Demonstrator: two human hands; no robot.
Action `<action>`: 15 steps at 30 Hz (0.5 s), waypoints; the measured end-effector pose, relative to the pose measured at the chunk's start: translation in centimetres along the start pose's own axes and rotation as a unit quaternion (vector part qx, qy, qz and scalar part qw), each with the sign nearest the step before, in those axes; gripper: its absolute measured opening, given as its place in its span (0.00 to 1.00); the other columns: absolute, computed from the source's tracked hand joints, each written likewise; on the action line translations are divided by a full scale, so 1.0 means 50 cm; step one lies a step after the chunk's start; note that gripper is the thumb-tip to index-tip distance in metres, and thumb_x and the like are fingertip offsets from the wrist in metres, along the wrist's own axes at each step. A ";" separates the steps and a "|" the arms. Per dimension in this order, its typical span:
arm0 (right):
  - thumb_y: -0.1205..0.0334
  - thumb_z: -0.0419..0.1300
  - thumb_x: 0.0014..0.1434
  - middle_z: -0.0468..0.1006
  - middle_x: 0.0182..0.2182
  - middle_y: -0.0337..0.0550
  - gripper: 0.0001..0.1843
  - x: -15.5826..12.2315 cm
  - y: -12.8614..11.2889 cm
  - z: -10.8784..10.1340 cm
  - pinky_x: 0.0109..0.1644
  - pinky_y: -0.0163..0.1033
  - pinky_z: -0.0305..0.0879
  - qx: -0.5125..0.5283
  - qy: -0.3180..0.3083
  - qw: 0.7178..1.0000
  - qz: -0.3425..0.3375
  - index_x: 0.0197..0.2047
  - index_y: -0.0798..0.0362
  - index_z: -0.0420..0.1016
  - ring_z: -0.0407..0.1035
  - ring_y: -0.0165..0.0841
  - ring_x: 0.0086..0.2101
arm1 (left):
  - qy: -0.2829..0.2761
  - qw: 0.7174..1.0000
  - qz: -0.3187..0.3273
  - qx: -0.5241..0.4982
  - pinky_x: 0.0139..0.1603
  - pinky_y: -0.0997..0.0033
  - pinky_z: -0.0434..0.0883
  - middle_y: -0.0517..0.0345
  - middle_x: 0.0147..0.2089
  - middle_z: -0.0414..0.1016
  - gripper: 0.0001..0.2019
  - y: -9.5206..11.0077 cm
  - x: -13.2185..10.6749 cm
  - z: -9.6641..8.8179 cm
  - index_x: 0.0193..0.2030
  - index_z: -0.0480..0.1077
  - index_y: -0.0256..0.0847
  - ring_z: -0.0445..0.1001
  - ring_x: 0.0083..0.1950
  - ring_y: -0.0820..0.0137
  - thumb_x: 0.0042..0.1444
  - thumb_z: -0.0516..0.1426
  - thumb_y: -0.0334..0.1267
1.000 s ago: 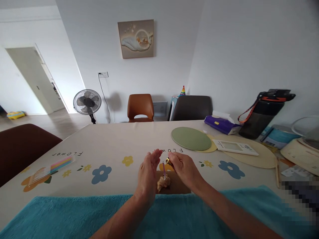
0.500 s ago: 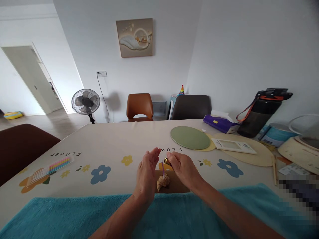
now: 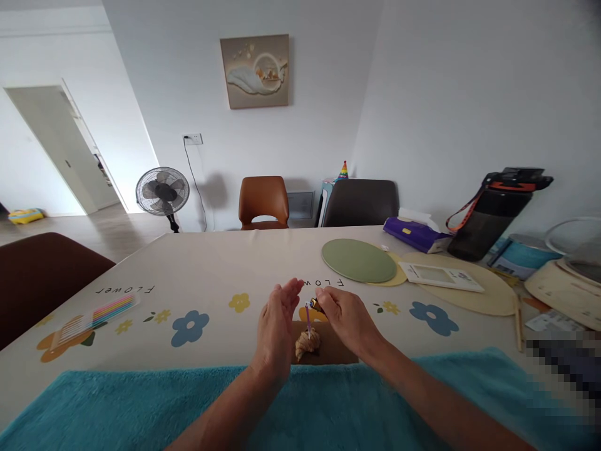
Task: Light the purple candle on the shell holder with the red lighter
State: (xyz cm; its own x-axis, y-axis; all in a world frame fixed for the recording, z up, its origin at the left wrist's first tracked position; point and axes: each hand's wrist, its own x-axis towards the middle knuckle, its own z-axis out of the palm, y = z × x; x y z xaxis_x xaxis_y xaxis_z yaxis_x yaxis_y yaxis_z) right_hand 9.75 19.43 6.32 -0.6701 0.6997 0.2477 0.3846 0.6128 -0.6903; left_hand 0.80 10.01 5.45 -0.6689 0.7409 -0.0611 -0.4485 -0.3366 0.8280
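Observation:
A thin purple candle [image 3: 308,318] stands upright in a small beige, lumpy piece of food [image 3: 308,344], whose exact kind I cannot tell. Under it lies a brown board or mat [image 3: 334,346]. Just left of the candle my left hand [image 3: 277,326] is held up on edge, fingers stretched, palm facing the candle, holding nothing. On the other side, my right hand [image 3: 346,314] is closed around a lighter [image 3: 316,305]. Its metal head points left at the candle's top, and a small bluish-white flame shows there. Most of the lighter is hidden in the fingers.
Along the near edge lies a teal towel [image 3: 188,401]. Colored candles in a clear pack [image 3: 113,310] are at the left. A green placemat [image 3: 359,260], purple tissue pack [image 3: 416,234], black bottle [image 3: 493,213] and chopsticks [image 3: 518,322] lie or stand to the right.
A small flame now shows at the lighter's head by the candle's top. Both hands keep nearly the same place; the view has shifted very slightly.

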 end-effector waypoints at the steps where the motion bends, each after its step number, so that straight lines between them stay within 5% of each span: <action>1: 0.48 0.41 0.60 0.56 0.15 0.36 0.22 0.000 0.001 0.000 0.26 0.36 0.44 0.000 0.000 1.000 0.001 0.19 0.51 0.49 0.51 0.29 0.21 | 0.000 1.000 0.001 -0.001 0.64 0.63 0.57 0.47 0.55 0.73 0.19 0.000 0.000 0.000 0.47 0.73 0.36 0.67 0.60 0.62 0.62 0.47 0.45; 15: 0.50 0.43 0.59 0.53 0.16 0.35 0.22 0.009 0.010 -0.006 0.26 0.35 0.44 0.036 -0.005 0.999 0.015 0.18 0.51 0.47 0.50 0.28 0.21 | 0.001 1.000 -0.023 -0.006 0.65 0.63 0.55 0.48 0.57 0.71 0.19 0.012 -0.009 0.006 0.48 0.73 0.37 0.63 0.63 0.63 0.62 0.46 0.45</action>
State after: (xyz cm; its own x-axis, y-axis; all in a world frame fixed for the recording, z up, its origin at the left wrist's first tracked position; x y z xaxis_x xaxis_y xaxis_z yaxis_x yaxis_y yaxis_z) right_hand 9.82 20.16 6.32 -0.6651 0.7135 0.2201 0.3578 0.5633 -0.7448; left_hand 1.01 9.65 6.14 -0.6485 0.7545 -0.1008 -0.4858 -0.3083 0.8179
